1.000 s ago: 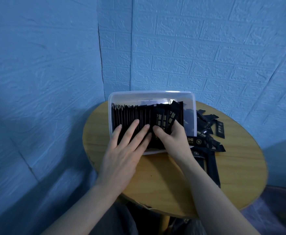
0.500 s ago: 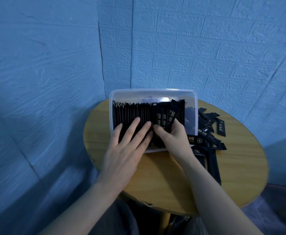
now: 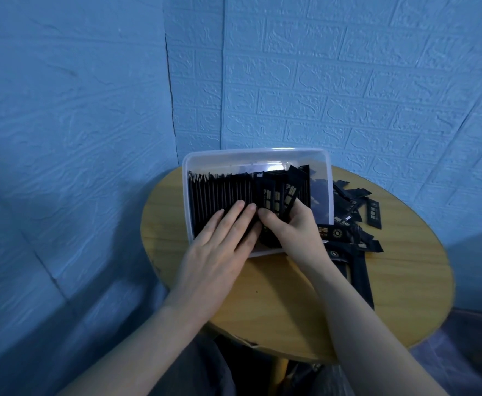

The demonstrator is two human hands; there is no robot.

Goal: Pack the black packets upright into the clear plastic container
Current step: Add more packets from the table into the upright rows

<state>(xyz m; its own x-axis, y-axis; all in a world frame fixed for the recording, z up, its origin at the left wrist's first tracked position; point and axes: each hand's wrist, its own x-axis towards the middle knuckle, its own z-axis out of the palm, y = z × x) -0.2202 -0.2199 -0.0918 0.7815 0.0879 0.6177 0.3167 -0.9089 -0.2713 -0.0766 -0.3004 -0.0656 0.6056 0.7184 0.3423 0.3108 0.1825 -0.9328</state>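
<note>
Black packets (image 3: 222, 195) fill the container (image 3: 257, 154) — left hand (image 3: 220, 244) flat, right hand (image 3: 294, 227) pinching some.

Setting: small indoor corner, most likely a room in a home or a makeshift packing spot. Evidence: both walls are covered in blue embossed brick-pattern foam wall panels (image 3: 348, 81), with a visible vertical seam (image 3: 170, 90) where panels meet near the corner. Only furniture seen is a small round light-wood table (image 3: 405, 281) pushed against the walls (no machinery or shelving in view). Lighting dim, bluish.
</note>
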